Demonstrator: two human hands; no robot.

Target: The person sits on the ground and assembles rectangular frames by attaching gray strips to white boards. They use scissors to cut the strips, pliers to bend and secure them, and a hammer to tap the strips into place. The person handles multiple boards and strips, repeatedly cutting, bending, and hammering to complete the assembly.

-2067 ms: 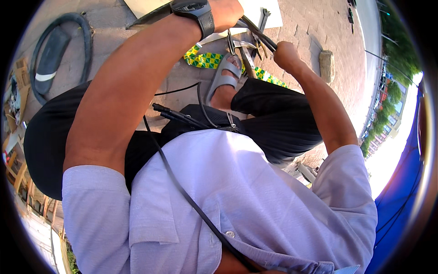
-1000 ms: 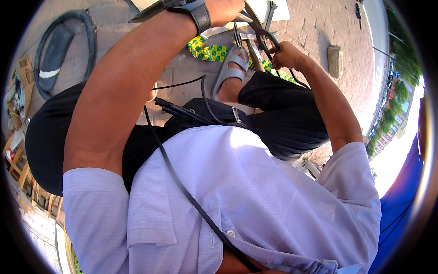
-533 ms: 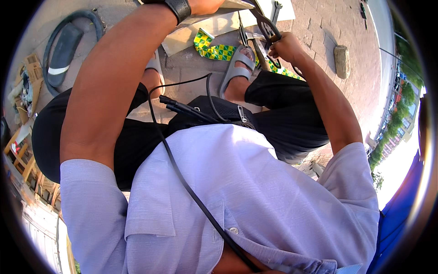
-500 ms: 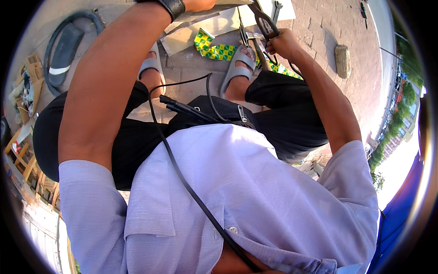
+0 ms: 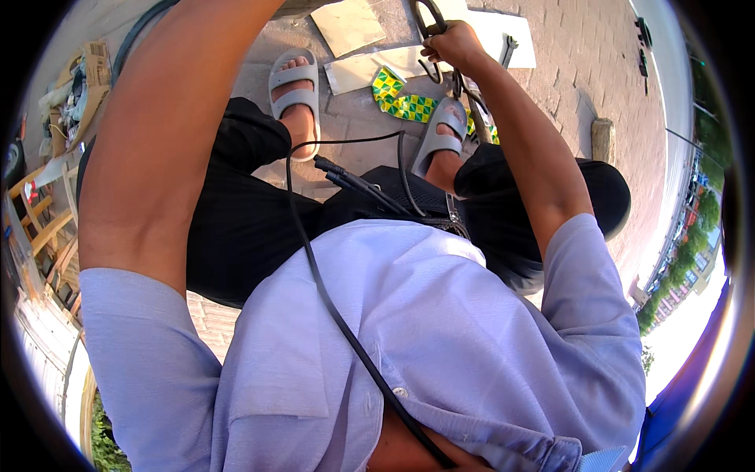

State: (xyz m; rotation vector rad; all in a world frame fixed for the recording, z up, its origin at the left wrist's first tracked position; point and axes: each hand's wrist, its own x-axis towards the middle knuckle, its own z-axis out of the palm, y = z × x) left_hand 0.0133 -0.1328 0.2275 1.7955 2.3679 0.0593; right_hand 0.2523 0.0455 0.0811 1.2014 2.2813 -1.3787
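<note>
Shears with dark looped handles (image 5: 437, 17) are at the upper edge of the view, in the right hand (image 5: 456, 46), its fingers curled around the handles. Half a second ago that hand was closer in; now it reaches farther forward, near the pale board (image 5: 370, 72). Blades and left hand have left view, so the left fingers' state and any cutting cannot be told.

At twelve o'clock we see dark handles (image 5: 436, 27), smooth and metallic-looking, and a checkered strip (image 5: 406, 107) with a glossy, plastic-looking skin. Toward one we find a wrench (image 5: 510, 52) of dull, dark metal; at two, a rough, matt block (image 5: 602, 141). Our sandals (image 5: 297, 97) at eleven look matt and rubbery; at six, our shirt (image 5: 409, 291) is softly creased, fine-textured cloth. Cardboard (image 5: 97, 72) at ten looks matt.
</note>
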